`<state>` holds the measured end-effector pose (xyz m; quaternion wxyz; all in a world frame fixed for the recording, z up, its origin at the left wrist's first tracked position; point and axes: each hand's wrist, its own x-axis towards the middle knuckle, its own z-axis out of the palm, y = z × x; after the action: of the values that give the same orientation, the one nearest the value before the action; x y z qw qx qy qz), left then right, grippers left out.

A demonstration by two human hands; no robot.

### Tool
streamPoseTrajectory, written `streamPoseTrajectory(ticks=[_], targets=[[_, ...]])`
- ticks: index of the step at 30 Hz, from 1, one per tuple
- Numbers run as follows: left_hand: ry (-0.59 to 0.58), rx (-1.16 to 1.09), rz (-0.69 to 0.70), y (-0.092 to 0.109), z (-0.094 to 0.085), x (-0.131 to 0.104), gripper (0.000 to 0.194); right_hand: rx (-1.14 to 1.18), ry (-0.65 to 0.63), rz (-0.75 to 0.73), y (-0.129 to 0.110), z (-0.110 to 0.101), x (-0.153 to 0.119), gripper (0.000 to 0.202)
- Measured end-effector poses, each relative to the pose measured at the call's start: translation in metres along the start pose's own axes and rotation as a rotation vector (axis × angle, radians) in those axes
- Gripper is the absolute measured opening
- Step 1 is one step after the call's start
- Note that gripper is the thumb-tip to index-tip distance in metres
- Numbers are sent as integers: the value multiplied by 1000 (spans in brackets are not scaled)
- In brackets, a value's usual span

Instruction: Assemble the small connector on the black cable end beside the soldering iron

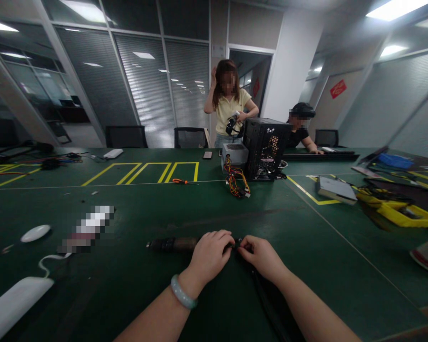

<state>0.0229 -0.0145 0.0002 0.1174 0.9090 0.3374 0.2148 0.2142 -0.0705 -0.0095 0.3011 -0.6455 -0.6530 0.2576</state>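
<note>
A dark, cylindrical electric screwdriver point(178, 244) lies across the green table in front of me, its narrow metal tip to the left. My left hand point(211, 251) is closed around its right end, which is hidden by the fingers. Close beside it, my right hand point(260, 256) pinches the end of a black cable point(266, 297). The cable runs down toward me under the right forearm. Both sets of fingertips nearly meet around a small dark connection, too covered to make out whether the parts are joined.
Ahead stands a black computer case point(266, 147) beside a power supply point(235, 156) with loose wires. An orange-handled screwdriver point(181, 181) lies nearer. At right are a metal drive box point(336, 190) and a yellow tray point(410, 213); at left, a white mouse point(35, 233). Two people are across the table.
</note>
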Motion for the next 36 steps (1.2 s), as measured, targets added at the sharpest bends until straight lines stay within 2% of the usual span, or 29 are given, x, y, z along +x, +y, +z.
streamPoseTrajectory(ticks=[11, 16, 20, 26, 30, 36], targets=[[-14, 10, -24, 2, -2, 0, 18, 14, -29, 9, 0, -2, 0, 12], [-17, 15, -3, 2, -2, 1, 9, 7, -30, 1, 2, 0, 0, 11], [-27, 25, 31, 1, -3, 1, 13, -8, -29, -4, 1, 0, 0, 11], [4, 8, -9, 1, -2, 1, 16, -32, -18, -16, -1, -1, 0, 12], [3, 2, 2, 1, -1, 0, 9, -19, -26, -12, -1, 0, 0, 11], [-14, 14, 29, -1, 0, 0, 16, -40, -21, -6, -3, -1, 0, 13]])
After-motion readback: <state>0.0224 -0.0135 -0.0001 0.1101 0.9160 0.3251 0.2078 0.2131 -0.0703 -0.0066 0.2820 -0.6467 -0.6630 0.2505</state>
